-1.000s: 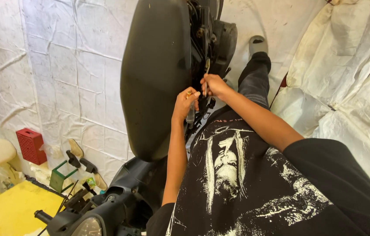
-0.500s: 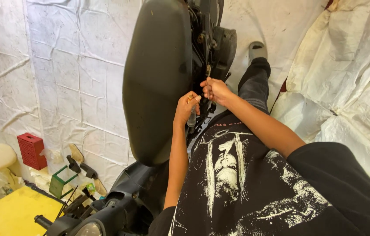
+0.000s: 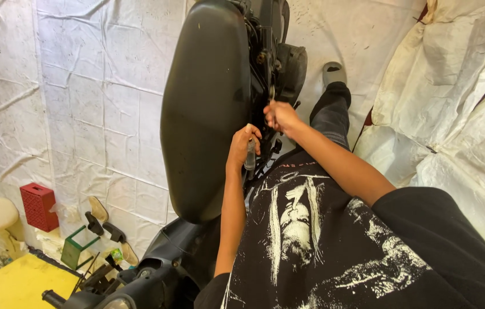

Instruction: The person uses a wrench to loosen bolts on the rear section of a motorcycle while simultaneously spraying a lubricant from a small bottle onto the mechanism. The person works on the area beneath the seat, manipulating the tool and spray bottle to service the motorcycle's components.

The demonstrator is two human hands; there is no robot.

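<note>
A scooter stands before me with its long black seat (image 3: pixel 205 109) raised on edge. Beside the seat lies the dark engine area (image 3: pixel 271 57) with metal parts. My left hand (image 3: pixel 243 146) is closed around a small clear tube-like piece (image 3: pixel 250 154) next to the seat's edge. My right hand (image 3: pixel 280 117) is higher up, fingers pinched on a thin metal tool (image 3: pixel 271 94) that points up into the machinery. The two hands are a short way apart.
White sheeting (image 3: pixel 82 103) covers the floor and walls. A red box (image 3: pixel 38 206), a green holder (image 3: pixel 75 252) and tools lie at lower left by a yellow surface (image 3: pixel 13 286). My outstretched leg and shoe (image 3: pixel 333 74) reach beside the scooter.
My right hand has moved up and away from my left hand, further into the engine area. The view has tilted slightly; the left hand stays by the seat's edge.
</note>
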